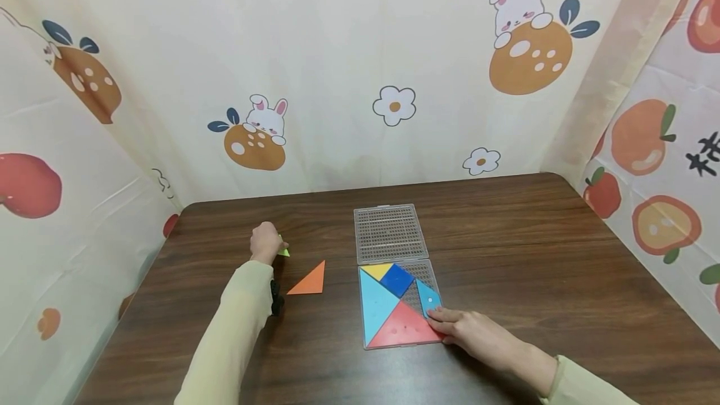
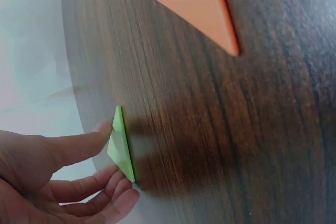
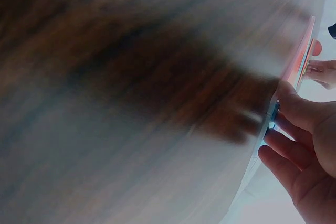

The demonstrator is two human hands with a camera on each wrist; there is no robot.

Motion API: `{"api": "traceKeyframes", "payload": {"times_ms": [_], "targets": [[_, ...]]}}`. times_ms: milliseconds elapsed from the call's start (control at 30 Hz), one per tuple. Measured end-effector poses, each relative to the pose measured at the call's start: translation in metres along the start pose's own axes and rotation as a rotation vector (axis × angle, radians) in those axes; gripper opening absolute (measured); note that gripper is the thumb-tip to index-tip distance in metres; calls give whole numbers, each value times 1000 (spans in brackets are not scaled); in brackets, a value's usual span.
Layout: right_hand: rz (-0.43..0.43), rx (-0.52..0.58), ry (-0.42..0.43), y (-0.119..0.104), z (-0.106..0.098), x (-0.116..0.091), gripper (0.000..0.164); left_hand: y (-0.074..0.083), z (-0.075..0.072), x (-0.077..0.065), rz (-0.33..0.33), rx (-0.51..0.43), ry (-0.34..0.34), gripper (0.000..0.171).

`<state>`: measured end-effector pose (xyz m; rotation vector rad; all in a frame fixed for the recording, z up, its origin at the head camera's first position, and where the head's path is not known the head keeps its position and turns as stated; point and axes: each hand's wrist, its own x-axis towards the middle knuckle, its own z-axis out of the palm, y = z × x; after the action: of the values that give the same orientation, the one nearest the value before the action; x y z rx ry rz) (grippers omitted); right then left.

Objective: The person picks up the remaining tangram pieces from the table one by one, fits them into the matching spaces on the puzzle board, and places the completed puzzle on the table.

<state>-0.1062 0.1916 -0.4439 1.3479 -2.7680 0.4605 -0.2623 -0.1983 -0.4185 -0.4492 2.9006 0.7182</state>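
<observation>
One green triangle left of the case is edge-pinched by the left hand, probably since it's thin; right hand touches the slanted blue piece at the case's right side, maybe steadying it, can't tell if gripping.

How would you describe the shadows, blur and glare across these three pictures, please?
Head view: lighting looks fairly even, red triangle crisp; left wrist: dark shadows beside the green piece, bluish sheen on the table at upper right; right wrist: table grain blurred, dark shadow beside the right hand, washed-out patch at lower right.
</observation>
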Motion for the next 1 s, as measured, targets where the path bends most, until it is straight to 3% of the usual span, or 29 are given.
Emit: {"api": "traceKeyframes", "payload": {"times_ms": [267,567,1000], "targets": [[9,10,-3,0,-1,0,35,2,1,2,19,12,-10,21],[5,12,16,-1,0,-1,35,-1,3,2,-7,6,-40,26],[-12,7,21,-1,0,0,35,-7,-5,1,-31,-44,-12,39]]}}
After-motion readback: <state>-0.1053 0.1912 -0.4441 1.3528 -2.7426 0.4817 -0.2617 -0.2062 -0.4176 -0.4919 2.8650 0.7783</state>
